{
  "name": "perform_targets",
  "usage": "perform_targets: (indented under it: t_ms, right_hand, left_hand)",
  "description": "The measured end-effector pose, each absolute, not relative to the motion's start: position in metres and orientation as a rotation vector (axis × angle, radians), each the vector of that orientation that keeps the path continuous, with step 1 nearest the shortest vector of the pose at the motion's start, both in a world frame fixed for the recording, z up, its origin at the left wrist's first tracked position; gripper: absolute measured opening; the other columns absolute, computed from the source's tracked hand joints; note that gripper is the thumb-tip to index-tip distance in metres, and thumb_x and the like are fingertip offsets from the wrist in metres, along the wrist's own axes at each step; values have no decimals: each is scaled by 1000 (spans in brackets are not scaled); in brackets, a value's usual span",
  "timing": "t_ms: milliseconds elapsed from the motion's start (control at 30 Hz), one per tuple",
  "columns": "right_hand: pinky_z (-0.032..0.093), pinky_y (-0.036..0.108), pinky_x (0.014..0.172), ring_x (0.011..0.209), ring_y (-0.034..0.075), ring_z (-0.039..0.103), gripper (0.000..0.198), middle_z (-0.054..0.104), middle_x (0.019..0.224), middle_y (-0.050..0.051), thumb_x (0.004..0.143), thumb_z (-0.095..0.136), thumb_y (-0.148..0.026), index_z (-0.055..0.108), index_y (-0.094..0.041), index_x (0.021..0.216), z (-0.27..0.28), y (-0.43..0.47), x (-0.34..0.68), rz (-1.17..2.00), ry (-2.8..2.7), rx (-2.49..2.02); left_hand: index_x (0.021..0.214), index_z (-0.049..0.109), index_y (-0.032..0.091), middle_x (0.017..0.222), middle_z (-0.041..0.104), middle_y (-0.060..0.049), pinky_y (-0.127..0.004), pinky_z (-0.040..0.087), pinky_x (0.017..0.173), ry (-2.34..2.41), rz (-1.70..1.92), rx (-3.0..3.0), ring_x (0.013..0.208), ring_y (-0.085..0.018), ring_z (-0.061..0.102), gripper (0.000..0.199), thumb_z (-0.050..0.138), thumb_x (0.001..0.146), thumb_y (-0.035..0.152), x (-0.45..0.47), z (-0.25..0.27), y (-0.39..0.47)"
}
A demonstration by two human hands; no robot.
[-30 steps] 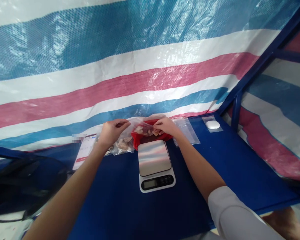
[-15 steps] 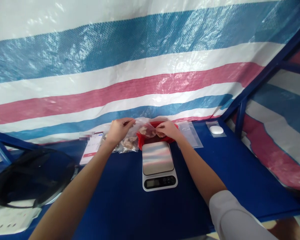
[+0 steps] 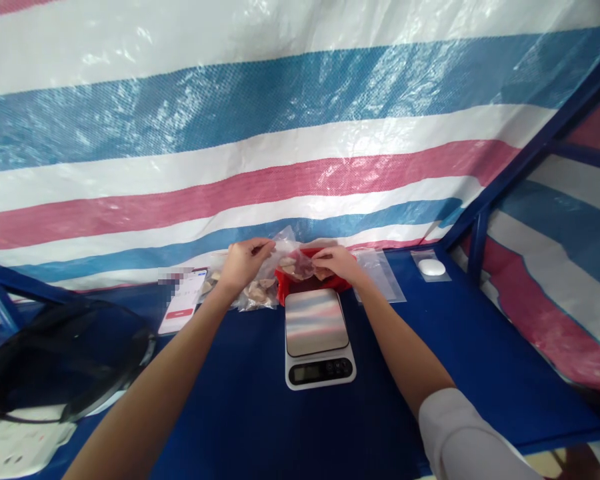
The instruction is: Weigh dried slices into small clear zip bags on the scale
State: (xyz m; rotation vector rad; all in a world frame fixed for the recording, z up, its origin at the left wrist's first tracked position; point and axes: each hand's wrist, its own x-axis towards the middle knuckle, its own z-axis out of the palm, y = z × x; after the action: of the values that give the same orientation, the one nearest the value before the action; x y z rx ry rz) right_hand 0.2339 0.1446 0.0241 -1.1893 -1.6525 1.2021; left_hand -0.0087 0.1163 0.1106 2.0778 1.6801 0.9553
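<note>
Bag (image 3: 289,252) apparently higher, scale (image 3: 317,324) in front

The right hand (image 3: 341,262) is bare and the short sleeve (image 3: 460,427) pale grey.

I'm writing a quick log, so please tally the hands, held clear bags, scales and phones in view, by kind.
Left hand and right hand: 2
Clear bag held up: 1
Scale: 1
Phone: 1
Total: 5
</note>
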Motion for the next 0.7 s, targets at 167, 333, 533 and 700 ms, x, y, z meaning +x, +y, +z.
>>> perform_targets:
  t_ms: [167,333,533,700]
  right_hand:
    - [56,26,63,70,18,69,13,75,75,4,79,66,-25,76,-20,75,26,150,240,979,-1687,-1298]
    - [55,26,58,64,18,67,19,72,69,4,79,68,-35,77,-19,78,20,148,230,1128,-1634,-1222]
    - [52,25,54,55,16,62,19,68,58,2,77,68,-33,74,-17,70,17,148,230,1107,-1672,-1229]
    - [53,25,56,58,16,64,19,70,61,4,79,66,-31,74,-17,69,18,149,234,1060,-1705,-1249]
  left_hand:
    - [87,77,20,77,78,-5,-29,50,66,1696,962,2058,73,-22,70,39,56,86,53,-8,108,117]
    - [82,76,21,71,75,-3,-28,47,64,1682,905,2074,70,-21,68,38,54,86,52,-1,99,119]
    - [82,75,20,72,76,-4,-28,48,66,1693,903,2080,71,-22,68,38,54,85,51,-3,102,120]
    - [81,75,21,75,76,-5,-29,50,66,1679,953,2033,71,-22,69,36,55,84,51,-4,109,117]
